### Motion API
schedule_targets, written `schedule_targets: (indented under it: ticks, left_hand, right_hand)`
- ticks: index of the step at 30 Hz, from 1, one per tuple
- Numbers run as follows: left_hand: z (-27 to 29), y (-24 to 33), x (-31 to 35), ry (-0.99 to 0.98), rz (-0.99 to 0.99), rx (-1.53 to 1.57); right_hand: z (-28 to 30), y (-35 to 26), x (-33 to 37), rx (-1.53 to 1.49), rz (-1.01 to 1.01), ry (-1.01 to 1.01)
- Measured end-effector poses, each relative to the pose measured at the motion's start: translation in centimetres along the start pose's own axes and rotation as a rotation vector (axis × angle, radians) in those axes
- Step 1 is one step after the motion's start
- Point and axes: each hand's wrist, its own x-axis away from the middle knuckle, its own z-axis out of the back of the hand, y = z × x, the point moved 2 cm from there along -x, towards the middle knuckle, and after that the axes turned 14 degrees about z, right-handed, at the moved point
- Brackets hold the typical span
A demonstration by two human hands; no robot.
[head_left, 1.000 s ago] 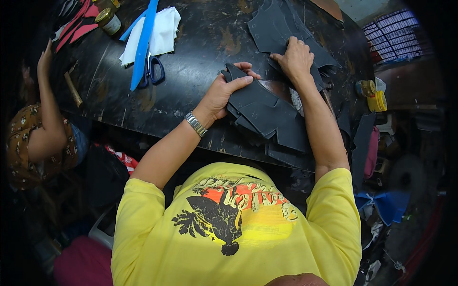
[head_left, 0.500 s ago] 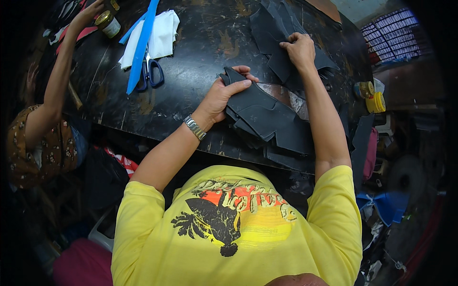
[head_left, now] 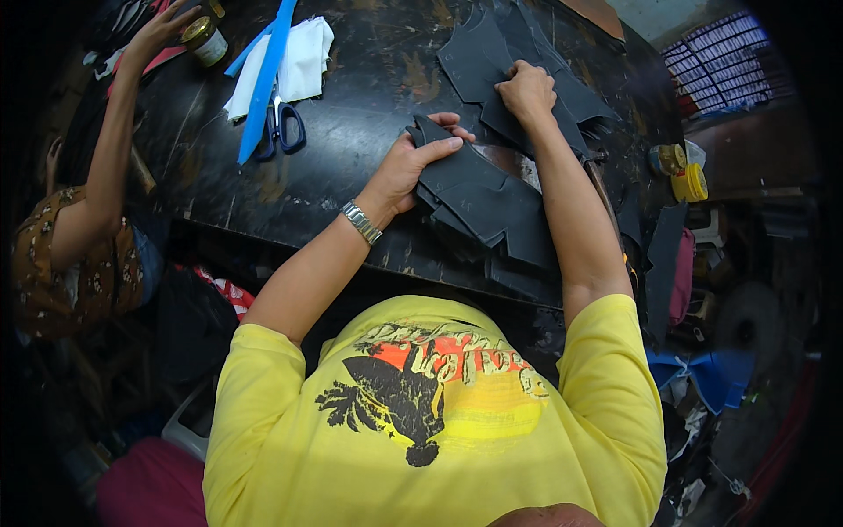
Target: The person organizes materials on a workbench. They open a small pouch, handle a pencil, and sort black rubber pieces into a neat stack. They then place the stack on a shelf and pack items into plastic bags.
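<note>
A stack of black cut sheet pieces (head_left: 492, 206) lies over the near side of the table. My left hand (head_left: 406, 169), with a metal watch on the wrist, is closed round the stack's left end, thumb on top. Farther off, a second pile of black cut pieces (head_left: 575, 92) is fanned out loosely. My right hand (head_left: 529, 91) has its fingers curled and pressed onto a black cut piece (head_left: 480, 60) at this pile's left side; the fingertips are partly hidden. Between the two piles a brownish, shiny flat patch shows, mostly covered.
Dark-handled scissors (head_left: 283, 132) lie by white cloth (head_left: 303, 66) and a blue strip (head_left: 266, 83) at the left. A jar (head_left: 205, 42) stands beyond them, near another person's arm (head_left: 110, 149). Jars, one a yellow tub (head_left: 689, 183), sit at the table's right edge.
My right hand has shifted left with the black piece under it, which now reaches farther left over the far pile. My left hand still holds the near stack.
</note>
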Motion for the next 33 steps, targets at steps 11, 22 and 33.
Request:
schedule_targets:
  ticks: [11,22,33]
  left_hand:
    - [0.1,0.0,-0.1,-0.011,-0.016,-0.018]
    - [0.1,-0.2,-0.2,-0.050,-0.048,0.007]
    - [1.0,-0.6,0.7,-0.041,-0.020,0.044]
  right_hand:
    - [2.8,-0.8,1.3,-0.032,0.275,0.161]
    - [12.9,-0.4,0.3,-0.715,0.554,0.213]
    - [11.1,-1.5,17.1,-0.589,0.292,-0.197]
